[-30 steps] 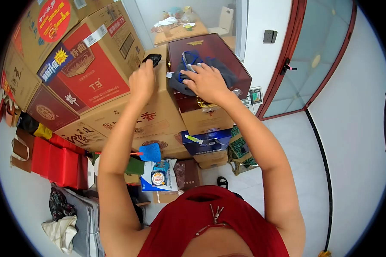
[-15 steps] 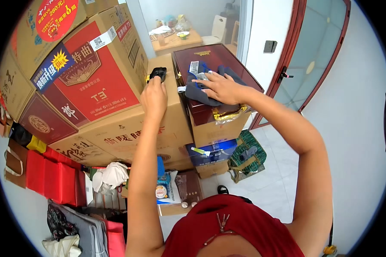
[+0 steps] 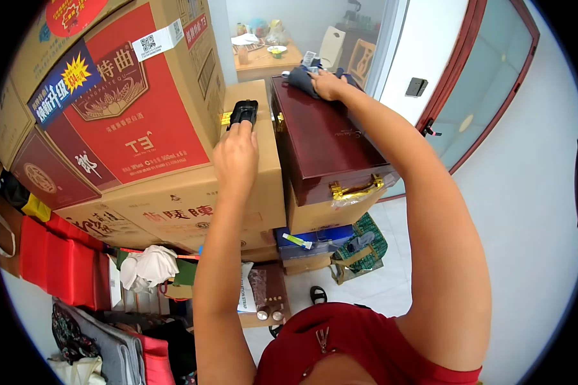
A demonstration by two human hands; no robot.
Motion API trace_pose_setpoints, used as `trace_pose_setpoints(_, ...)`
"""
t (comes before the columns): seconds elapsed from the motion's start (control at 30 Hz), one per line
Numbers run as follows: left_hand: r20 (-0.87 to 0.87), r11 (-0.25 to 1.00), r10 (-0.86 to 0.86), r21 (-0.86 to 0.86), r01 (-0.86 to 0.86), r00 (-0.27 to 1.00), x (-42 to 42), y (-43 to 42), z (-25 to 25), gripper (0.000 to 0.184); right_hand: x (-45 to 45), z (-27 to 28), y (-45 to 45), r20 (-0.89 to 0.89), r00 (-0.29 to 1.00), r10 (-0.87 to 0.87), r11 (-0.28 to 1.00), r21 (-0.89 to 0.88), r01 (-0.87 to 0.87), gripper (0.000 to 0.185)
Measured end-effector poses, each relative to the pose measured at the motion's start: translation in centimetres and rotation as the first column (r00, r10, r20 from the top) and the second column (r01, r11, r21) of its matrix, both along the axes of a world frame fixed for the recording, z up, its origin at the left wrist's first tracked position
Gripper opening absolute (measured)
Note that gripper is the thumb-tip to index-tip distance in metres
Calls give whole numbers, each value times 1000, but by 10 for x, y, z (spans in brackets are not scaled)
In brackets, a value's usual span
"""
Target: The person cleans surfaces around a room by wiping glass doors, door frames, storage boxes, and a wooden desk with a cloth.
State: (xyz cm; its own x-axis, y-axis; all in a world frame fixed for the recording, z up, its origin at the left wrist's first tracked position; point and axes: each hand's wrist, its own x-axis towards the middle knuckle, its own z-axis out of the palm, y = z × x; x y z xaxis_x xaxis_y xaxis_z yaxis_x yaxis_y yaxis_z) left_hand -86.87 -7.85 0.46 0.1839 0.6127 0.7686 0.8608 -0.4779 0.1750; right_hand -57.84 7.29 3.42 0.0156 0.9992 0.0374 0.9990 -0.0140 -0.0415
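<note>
My left hand (image 3: 236, 154) reaches forward over the cardboard box (image 3: 263, 192), its fingers closed on a black plastic object (image 3: 243, 111) lying on top. What kind of object this is I cannot make out. To the right stands a glossy dark red case (image 3: 331, 135) with a gold handle (image 3: 358, 187) on its near side. At the case's far end, my right hand (image 3: 329, 85) presses down on a bunched grey cloth (image 3: 302, 81) with white labels, its fingers partly hidden by the folds.
Large red and tan cartons (image 3: 141, 96) rise at the left. Beneath the case are more boxes, one blue (image 3: 321, 240), beside a green woven bag (image 3: 369, 240). Red boxes (image 3: 64, 260) and folded fabrics (image 3: 103, 340) fill the lower left. A glass door (image 3: 488, 77) is at the right.
My right hand has moved forward with the grey cloth from the middle of the case to its far end. The left hand remains at the black object, and the view has shifted slightly.
</note>
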Motion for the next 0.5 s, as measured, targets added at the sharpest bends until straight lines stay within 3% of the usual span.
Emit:
trace_pose_setpoints(0.3,44,1000,-1,-2,2,999,3,-4,3,16,47,0,-94,-71,990,-120,992,21,122,68)
trace_pose_setpoints(0.37,40,1000,10,-4,-10,999,3,-3,2,16,40,0,-132,-87,992,-95,994,44,99,77)
trace_pose_setpoints(0.5,40,1000,-5,19,4,999,2,-4,1,16,18,5,-219,-60,998,24,990,138,-16,70)
